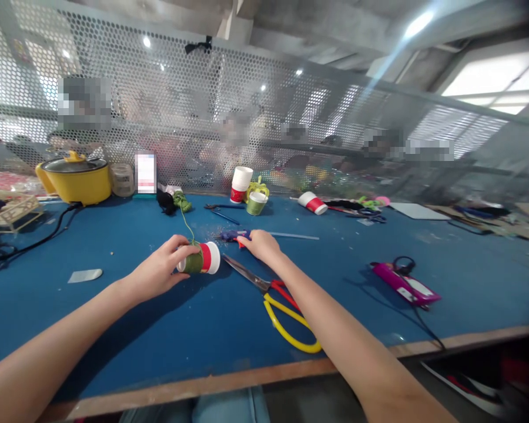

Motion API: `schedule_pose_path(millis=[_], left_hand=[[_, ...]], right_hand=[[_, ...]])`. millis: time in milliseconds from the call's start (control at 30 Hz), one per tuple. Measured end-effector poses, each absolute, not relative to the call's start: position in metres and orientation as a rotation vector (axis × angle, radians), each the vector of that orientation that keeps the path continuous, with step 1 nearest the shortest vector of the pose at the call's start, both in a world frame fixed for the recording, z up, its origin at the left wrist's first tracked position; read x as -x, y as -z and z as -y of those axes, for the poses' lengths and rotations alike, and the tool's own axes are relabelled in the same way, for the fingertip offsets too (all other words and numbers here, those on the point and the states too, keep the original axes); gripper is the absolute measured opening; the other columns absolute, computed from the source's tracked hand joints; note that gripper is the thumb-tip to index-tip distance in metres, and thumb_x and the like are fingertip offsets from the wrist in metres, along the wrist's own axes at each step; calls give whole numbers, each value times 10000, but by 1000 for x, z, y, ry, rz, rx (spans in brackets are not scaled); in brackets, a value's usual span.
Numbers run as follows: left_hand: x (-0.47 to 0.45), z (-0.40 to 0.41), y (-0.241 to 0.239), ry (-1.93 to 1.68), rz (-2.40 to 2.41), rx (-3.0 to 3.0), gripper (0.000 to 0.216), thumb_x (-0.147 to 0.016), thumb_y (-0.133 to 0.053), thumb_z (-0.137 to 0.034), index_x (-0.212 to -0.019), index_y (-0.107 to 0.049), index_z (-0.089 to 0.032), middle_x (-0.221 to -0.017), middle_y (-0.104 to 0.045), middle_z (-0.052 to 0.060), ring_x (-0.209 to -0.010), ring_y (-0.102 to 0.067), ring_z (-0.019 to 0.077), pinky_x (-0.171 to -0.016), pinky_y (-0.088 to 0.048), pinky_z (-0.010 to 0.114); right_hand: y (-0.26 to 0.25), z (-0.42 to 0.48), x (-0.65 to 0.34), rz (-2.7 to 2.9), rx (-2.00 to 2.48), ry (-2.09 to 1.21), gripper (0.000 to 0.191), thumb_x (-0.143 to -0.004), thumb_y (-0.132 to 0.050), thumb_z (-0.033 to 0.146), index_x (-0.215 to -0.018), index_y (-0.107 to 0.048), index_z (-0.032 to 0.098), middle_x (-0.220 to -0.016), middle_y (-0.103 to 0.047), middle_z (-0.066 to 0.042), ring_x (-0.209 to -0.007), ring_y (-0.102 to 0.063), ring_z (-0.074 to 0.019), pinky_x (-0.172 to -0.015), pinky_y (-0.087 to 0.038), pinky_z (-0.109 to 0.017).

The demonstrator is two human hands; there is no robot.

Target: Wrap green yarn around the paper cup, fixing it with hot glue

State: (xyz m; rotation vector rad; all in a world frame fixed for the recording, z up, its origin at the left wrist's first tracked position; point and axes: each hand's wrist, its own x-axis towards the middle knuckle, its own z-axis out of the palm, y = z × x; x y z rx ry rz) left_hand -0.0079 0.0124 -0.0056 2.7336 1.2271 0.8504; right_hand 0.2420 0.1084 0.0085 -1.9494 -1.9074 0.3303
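My left hand (161, 267) grips a paper cup (208, 257) lying on its side, white with a red band and green yarn wound round its base part. A strand runs from the cup back to a ball of green yarn (182, 202). Closed round a blue glue gun (235, 235) with an orange trigger is my right hand (263, 245). Its nozzle points left, and a clear glue stick (295, 236) sticks out behind. Large scissors (262, 284) with one red and one yellow handle lie partly beneath my right forearm, their tips close to the cup's rim.
At the back stand a yellow electric pot (81, 181), a glass jar (122, 180), stacked paper cups (240, 184) and a green-wrapped cup (257, 204). Another cup (312, 202) lies tipped over. Pliers (224, 206) rest nearby. A purple corded device (405, 285) sits right. A perforated metal screen (264, 106) borders the table.
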Motion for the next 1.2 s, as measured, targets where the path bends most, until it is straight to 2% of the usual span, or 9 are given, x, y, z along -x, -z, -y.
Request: schedule_pose_path(millis=[67, 133, 267, 433, 533, 633, 800, 1067, 1200], left_hand=[[7, -12, 5, -841, -1214, -2770, 475, -710, -608, -86, -1129, -420, -209, -1110, -427, 95, -993, -507, 238, -825, -491, 385], [6, -10, 5, -813, -1208, -2826, 484, -709, -598, -65, -1135, -422, -214, -1122, -431, 99, -992, -509, 245, -818, -493, 396], [3, -7, 5, -724, -1223, -2947, 511, -710, -567, -30, -1160, -417, -219, -1162, -427, 114, -959, -522, 250, -783, -508, 409], [0, -4, 3, -714, -1186, -2997, 452, -748, -512, -32, -1154, -431, -213, -1179, -406, 123, -1022, -492, 259, -818, -496, 398], [-2, -2, 2, -730, -1178, -2973, 397, -775, -464, -48, -1133, -456, -221, -1180, -388, 118, -1027, -482, 248, -805, -491, 380], [-3, 0, 1, -735, -1193, -2921, 367, -792, -429, -78, -1116, -480, -242, -1153, -394, 92, -997, -483, 229, -788, -481, 363], [-3, 1, 1, -731, -1233, -2877, 377, -799, -408, -92, -1129, -481, -260, -1149, -384, 81, -972, -483, 217, -776, -473, 345], [-1, -3, 8, -802, -1207, -2960, 448, -756, -434, -40, -1143, -462, -264, -1147, -387, 104, -973, -496, 236, -748, -490, 355], [-2, -2, 7, -781, -1213, -2935, 409, -790, -394, -71, -1140, -454, -274, -1144, -379, 89, -973, -490, 232, -753, -485, 354]], right_hand=[[-17, -102, -234, 1972, 1887, -189, 198, -723, -606, 320, -713, -655, 129, -913, -623, -153, -958, -544, -265, -773, -387, -310], [-24, -95, -222, 2149, 1672, -143, 271, -767, -551, 387, -743, -674, 146, -900, -629, -122, -932, -547, -238, -791, -379, -301], [-31, -82, -194, 2332, 1289, -660, 491, -812, -403, 546, -702, -685, 159, -753, -651, -61, -757, -579, -188, -711, -405, -283], [-34, -73, -175, 2175, 1202, -1179, 557, -776, -389, 620, -719, -687, 153, -691, -653, -52, -711, -577, -174, -686, -413, -288], [-33, -71, -174, 2007, 1145, -1457, 475, -726, -506, 590, -739, -667, 143, -683, -647, -44, -658, -565, -151, -641, -421, -278], [-32, -69, -175, 1834, 1069, -1628, 319, -617, -694, 439, -715, -626, 143, -684, -628, -14, -627, -551, -121, -620, -424, -257], [-33, -65, -177, 1739, 1148, -1535, 212, -596, -724, 247, -697, -572, 139, -651, -571, 18, -587, -506, -83, -597, -399, -228], [-35, -62, -190, 1935, 1234, -1074, 384, -726, -529, 528, -685, -547, 147, -618, -524, 17, -576, -431, -92, -552, -335, -230], [-33, -56, -185, 2069, 1265, -966, 335, -686, -591, 482, -703, -574, 148, -623, -551, 4, -581, -452, -105, -546, -341, -236]])
